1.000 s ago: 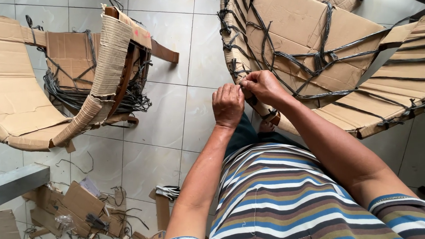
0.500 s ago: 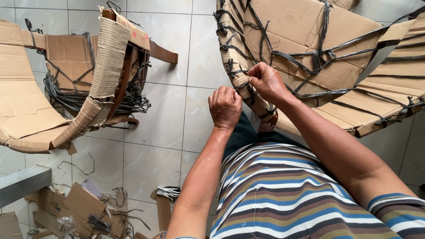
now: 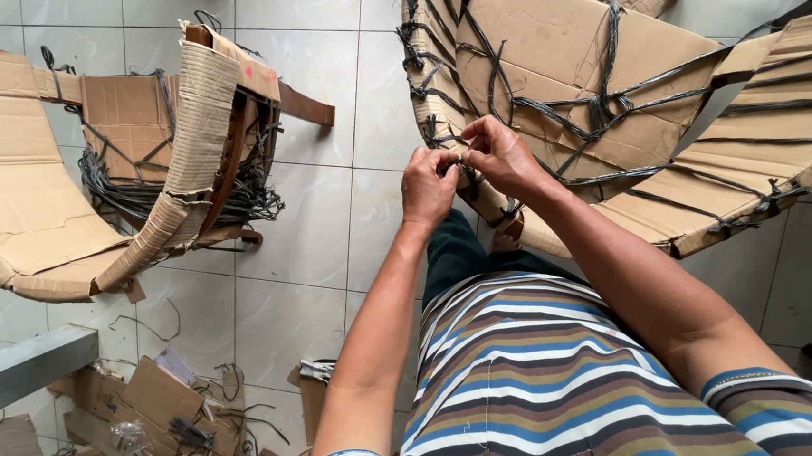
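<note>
Two hands are meeting at the rim of the brown cardboard-wrapped curved frame (image 3: 596, 81): left hand (image 3: 430, 186) and right hand (image 3: 499, 155) both pinching a dark plastic strap (image 3: 464, 160). Better picking patiently at the knot than yanking.

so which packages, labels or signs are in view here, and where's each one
No labels, signs or screens show.
Cardboard-wrapped piece, upper right by both hands: curved, brown, tied with dark cord.
Second cardboard-wrapped piece, upper left on the tiled floor: curved, brown, dark cords tangled at its middle.
Cardboard scraps, lower left floor: flat brown offcuts.
</note>
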